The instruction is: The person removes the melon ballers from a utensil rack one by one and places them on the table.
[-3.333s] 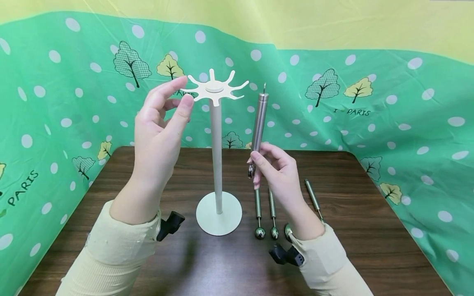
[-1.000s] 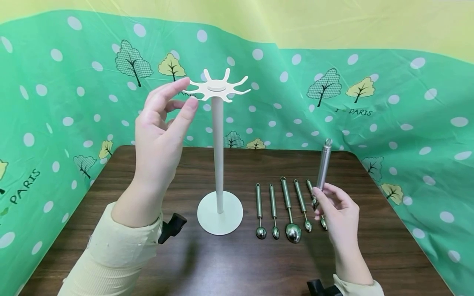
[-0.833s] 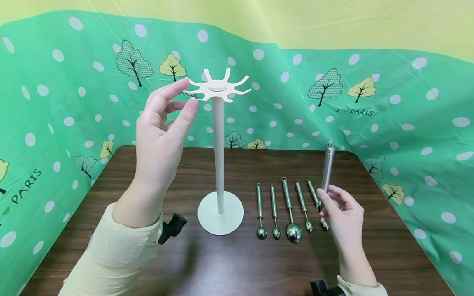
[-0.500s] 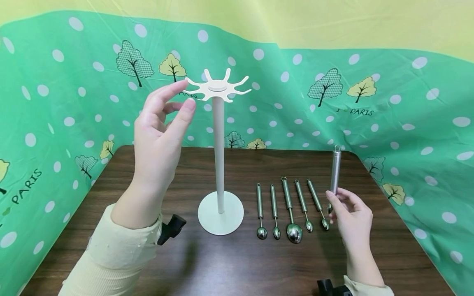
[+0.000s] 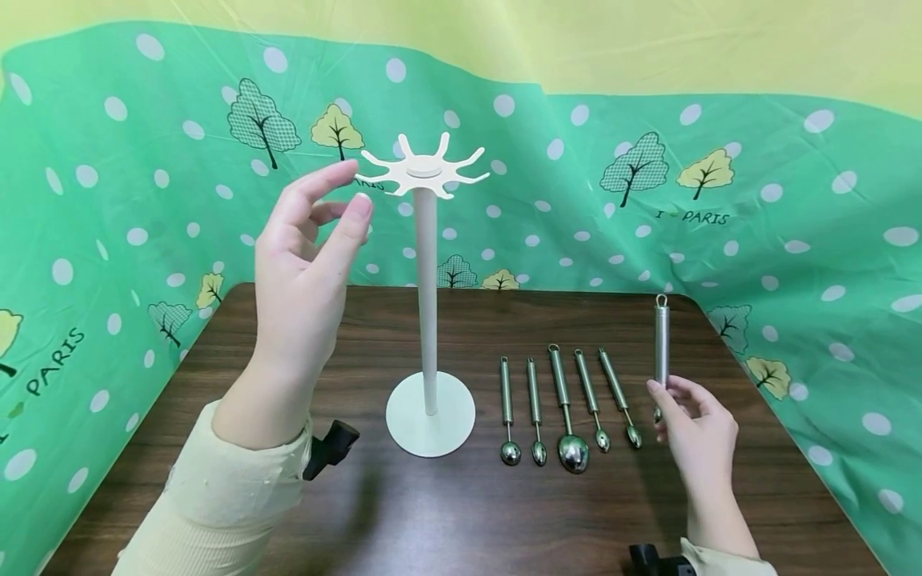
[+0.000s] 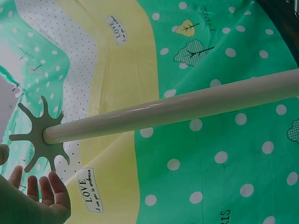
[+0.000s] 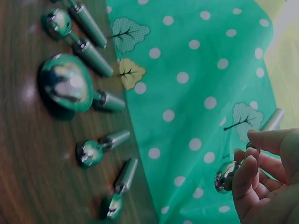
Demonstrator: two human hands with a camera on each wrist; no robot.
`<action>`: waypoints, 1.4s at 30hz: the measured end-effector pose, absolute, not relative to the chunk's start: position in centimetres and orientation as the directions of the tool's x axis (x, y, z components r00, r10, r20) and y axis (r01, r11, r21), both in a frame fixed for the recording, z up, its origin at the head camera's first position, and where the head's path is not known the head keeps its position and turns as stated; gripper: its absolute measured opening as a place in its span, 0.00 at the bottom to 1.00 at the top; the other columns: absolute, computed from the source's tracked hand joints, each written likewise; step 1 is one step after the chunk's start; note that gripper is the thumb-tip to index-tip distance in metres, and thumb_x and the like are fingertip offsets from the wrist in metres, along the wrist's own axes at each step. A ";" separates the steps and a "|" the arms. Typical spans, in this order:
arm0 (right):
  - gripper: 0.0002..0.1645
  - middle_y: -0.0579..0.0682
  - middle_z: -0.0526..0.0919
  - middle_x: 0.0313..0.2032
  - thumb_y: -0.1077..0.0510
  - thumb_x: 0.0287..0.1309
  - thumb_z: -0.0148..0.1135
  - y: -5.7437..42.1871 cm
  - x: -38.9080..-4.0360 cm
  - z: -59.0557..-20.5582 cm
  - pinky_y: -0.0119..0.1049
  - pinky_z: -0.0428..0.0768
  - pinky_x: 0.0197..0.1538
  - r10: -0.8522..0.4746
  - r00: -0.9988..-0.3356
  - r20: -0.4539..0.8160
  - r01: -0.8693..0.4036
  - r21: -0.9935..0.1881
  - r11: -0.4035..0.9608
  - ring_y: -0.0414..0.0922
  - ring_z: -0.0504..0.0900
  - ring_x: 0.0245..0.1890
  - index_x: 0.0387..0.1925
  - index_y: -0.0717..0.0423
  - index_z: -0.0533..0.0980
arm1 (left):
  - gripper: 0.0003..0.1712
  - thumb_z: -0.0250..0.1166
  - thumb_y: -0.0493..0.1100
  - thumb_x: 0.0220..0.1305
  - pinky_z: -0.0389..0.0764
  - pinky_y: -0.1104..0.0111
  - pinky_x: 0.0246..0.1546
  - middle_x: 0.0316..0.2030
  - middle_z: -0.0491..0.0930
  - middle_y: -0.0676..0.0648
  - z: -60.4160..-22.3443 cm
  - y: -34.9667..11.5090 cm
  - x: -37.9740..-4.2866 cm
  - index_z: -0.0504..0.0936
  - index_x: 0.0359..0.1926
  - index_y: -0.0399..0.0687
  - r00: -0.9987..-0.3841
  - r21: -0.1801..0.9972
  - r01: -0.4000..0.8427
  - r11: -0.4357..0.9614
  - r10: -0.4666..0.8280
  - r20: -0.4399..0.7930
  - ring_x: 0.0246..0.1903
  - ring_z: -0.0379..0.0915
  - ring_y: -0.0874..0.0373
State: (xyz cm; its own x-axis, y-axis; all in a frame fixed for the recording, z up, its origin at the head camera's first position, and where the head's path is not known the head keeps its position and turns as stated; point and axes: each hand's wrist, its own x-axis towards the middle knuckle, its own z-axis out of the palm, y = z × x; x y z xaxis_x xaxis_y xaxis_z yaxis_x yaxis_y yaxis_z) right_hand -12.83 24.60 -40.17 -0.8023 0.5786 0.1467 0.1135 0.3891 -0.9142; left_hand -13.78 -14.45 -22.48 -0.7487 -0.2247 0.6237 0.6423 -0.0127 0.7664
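My right hand [image 5: 697,440] pinches a steel spoon [image 5: 662,344] low on its handle, above the table's right side. The handle stands upright with its ring end on top; the spoon's round bowl [image 7: 226,178] peeks out past the fingers in the right wrist view. A white stand [image 5: 426,304] rises from a round base and carries a top with several curved arms [image 5: 423,170]. Beside those arms hovers my left hand [image 5: 302,264], thumb and index finger spread apart, holding nothing. In the left wrist view its fingers [image 6: 57,186] are just off the arm tips.
Several steel spoons lie in a row on the dark wooden table [image 5: 461,520], between the stand and my right hand; the middle spoon [image 5: 572,453] is the largest. A green dotted cloth [image 5: 540,184] hangs behind and at both sides.
My right hand has carried the spoon from beside the stand to the right and lower, past the row. The stand's top has turned a little. My left hand has drawn slightly left, off the arms.
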 end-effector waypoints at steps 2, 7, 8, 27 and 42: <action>0.22 0.28 0.77 0.21 0.48 0.60 0.68 24.9 -12.8 -40.4 0.27 0.77 0.18 0.575 -0.807 0.137 0.147 -0.895 0.420 0.34 0.75 0.12 0.49 0.58 0.79 | 0.20 0.62 0.40 0.68 0.79 0.67 0.45 0.59 0.76 0.52 -22.5 -14.5 -13.7 0.78 0.60 0.42 -0.750 0.767 0.642 -0.026 -0.228 0.620 0.49 0.70 0.52; 0.26 0.29 0.77 0.17 0.44 0.61 0.67 25.6 -12.7 -40.9 0.29 0.77 0.19 0.564 -0.817 0.122 0.200 -0.857 0.475 0.35 0.76 0.12 0.51 0.60 0.79 | 0.20 0.62 0.40 0.68 0.78 0.69 0.43 0.59 0.76 0.51 -22.8 -14.7 -13.5 0.78 0.60 0.42 -0.760 0.776 0.630 -0.038 -0.233 0.606 0.48 0.70 0.52; 0.26 0.30 0.77 0.17 0.44 0.61 0.66 25.7 -12.7 -41.0 0.29 0.77 0.18 0.559 -0.820 0.120 0.205 -0.851 0.483 0.36 0.76 0.12 0.51 0.60 0.79 | 0.20 0.62 0.40 0.68 0.78 0.69 0.42 0.59 0.76 0.52 -22.8 -14.8 -13.4 0.78 0.60 0.43 -0.764 0.781 0.624 -0.033 -0.236 0.600 0.48 0.70 0.53; 0.33 0.48 0.83 0.30 0.38 0.64 0.60 28.3 -13.6 -43.1 0.32 0.77 0.20 0.488 -0.872 0.037 0.307 -0.735 0.604 0.42 0.80 0.17 0.56 0.61 0.77 | 0.17 0.62 0.39 0.68 0.77 0.68 0.46 0.60 0.75 0.51 -24.6 -16.2 -13.0 0.80 0.57 0.47 -0.792 0.817 0.575 -0.032 -0.273 0.546 0.49 0.70 0.53; 0.29 0.62 0.84 0.34 0.48 0.67 0.59 29.9 -15.0 -44.7 0.36 0.77 0.19 0.420 -0.907 0.004 0.310 -0.668 0.676 0.44 0.79 0.16 0.56 0.69 0.75 | 0.16 0.62 0.39 0.68 0.77 0.70 0.46 0.52 0.78 0.50 -26.4 -17.1 -12.1 0.81 0.56 0.48 -0.840 0.875 0.484 -0.015 -0.289 0.459 0.45 0.73 0.54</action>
